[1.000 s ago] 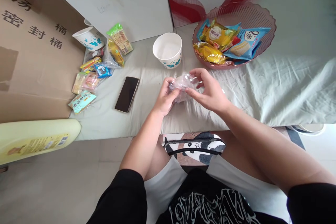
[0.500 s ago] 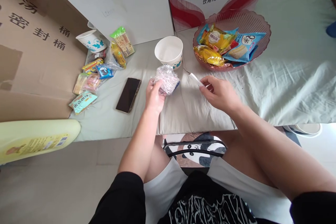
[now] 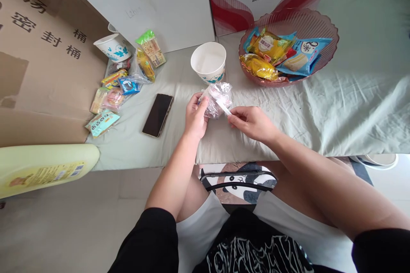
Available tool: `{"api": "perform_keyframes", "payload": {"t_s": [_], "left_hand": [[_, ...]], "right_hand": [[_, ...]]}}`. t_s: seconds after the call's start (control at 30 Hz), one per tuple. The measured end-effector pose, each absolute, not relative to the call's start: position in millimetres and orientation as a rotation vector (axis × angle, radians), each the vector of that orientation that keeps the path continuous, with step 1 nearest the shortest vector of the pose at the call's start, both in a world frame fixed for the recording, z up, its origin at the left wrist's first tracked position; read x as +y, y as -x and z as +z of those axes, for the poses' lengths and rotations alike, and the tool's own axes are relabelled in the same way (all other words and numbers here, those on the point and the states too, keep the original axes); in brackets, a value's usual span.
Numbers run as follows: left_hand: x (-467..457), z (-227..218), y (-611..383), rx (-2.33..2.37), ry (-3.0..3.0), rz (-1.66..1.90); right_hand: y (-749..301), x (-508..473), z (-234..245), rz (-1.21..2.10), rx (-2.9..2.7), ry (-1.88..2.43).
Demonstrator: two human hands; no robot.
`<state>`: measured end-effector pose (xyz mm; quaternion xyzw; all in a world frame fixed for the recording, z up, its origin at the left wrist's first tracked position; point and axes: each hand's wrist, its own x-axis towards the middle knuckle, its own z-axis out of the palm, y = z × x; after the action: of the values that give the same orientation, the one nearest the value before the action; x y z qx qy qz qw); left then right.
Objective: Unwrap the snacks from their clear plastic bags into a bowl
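Note:
My left hand (image 3: 196, 116) is closed around a crinkled clear plastic packet (image 3: 219, 94) with something pinkish inside, held in front of the white paper cup (image 3: 209, 60) with a blue leaf print. Between the thumb and fingers of my right hand (image 3: 251, 123) is a slim white-handled tool (image 3: 223, 106). Its front end lies against the packet, and the thin metal tip is hidden or too blurred to make out there. The paper cup stands upright just beyond both hands.
A pink ribbed bowl (image 3: 329, 36) of wrapped snacks stands at the right. A phone (image 3: 158, 115) lies left of my hands. Farther left are several snack packets (image 3: 102, 123) and a tilted paper cup (image 3: 112, 47). Boxes (image 3: 150, 13) line the back; a yellow container (image 3: 48, 168) is at the left.
My right hand has moved left and slightly down, bringing the white-handled tool from beside the packet onto it. My left hand and the packet have shifted a little to the right.

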<state>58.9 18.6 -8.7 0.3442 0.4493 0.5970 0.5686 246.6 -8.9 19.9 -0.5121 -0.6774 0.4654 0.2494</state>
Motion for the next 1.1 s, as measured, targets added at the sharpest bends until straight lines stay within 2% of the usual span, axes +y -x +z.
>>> {"api": "perform_keyframes", "payload": {"t_s": [0.23, 0.4, 0.53, 0.63, 0.73, 0.8, 0.93, 1.1], "left_hand": [[35.2, 1.8, -26.4, 1.081, -0.585, 1.613], [25.4, 10.1, -28.8, 1.086, -0.620, 1.526], [10.7, 8.2, -48.5, 1.012, -0.740, 1.278], [7.9, 3.3, -55.1, 0.988, -0.884, 1.146], [11.0, -1.8, -52.8, 1.048, -1.106, 1.186], [13.6, -4.7, -48.5, 1.114, -1.250, 1.216], [17.6, -9.0, -34.8, 1.322, -1.503, 1.130], [19.2, -7.9, -19.5, 1.572, -1.380, 1.417]], "right_hand": [[-260.8, -7.3, 29.3, 1.246, -1.977, 1.529], [-275.9, -1.5, 24.9, 0.723, -2.011, 1.887], [-278.4, -0.1, 15.2, 0.499, -2.068, 1.918], [-277.3, -1.7, 9.3, 0.526, -2.036, 1.596], [-275.3, -4.1, 7.5, 0.700, -2.036, 1.222], [-274.4, -4.6, 8.6, 0.789, -2.069, 1.119], [-279.9, -0.6, 10.8, 0.801, -2.139, 1.131], [-296.4, 4.7, 6.4, 0.592, -2.083, 1.394]]}}
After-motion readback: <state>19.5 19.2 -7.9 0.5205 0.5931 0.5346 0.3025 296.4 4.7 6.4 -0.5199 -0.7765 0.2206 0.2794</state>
